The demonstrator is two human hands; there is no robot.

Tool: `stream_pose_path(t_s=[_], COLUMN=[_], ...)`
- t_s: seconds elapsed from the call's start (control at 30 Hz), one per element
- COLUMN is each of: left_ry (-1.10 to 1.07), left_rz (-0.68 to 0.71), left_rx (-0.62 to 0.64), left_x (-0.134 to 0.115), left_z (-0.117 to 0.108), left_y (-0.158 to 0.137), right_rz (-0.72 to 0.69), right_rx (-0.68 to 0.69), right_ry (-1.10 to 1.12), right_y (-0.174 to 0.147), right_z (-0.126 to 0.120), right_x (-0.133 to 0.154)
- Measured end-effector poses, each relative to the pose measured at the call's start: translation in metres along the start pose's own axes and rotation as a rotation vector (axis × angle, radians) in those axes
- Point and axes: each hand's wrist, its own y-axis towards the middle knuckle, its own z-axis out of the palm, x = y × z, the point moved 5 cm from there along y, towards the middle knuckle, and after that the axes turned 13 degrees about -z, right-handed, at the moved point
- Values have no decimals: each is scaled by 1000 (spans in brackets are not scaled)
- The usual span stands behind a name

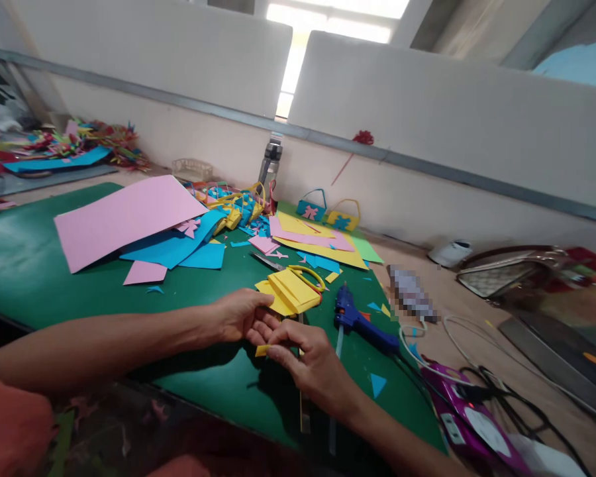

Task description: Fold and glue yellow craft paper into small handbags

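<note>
My left hand [246, 318] is at the near middle of the green table, its thumb on the lower left edge of a folded yellow paper piece [294, 291] and its fingers curled below. Just right of it, my right hand [312, 358] pinches a small yellow paper strip [262, 350] between thumb and finger. The two hands' fingertips nearly meet. Scissors [267, 261] lie partly hidden behind the folded paper, blades toward the back left. A narrow ruler-like strip [304, 417] runs under my right hand. A blue glue gun [362, 320] lies to the right with a glue stick in it.
Pink sheets [129, 218], blue sheets [203, 256] and yellow sheets [322, 246] cover the table's back. Small paper bags [311, 211] stand by the wall near a bottle [271, 162]. A purple power strip [469, 414] with cables and a handbag [506, 268] lie at right.
</note>
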Motion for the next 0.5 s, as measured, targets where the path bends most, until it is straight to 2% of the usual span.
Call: stream_pose_path(t_s=[0.07, 0.27, 0.4, 0.5], left_ry=[-16, -126, -141, -154], left_rz=[55, 401, 499, 535], left_rx=[6, -14, -52, -76], left_x=[0, -9, -13, -14], left_z=[1, 3, 6, 6], left_y=[-2, -22, -33, -37], right_rz=[25, 115, 154, 206], right_rx=[-42, -302, -378, -387], right_ry=[8, 9, -7, 30], right_y=[-1, -7, -6, -5], right_z=[-1, -18, -24, -24], right_x=[-1, -5, -8, -11])
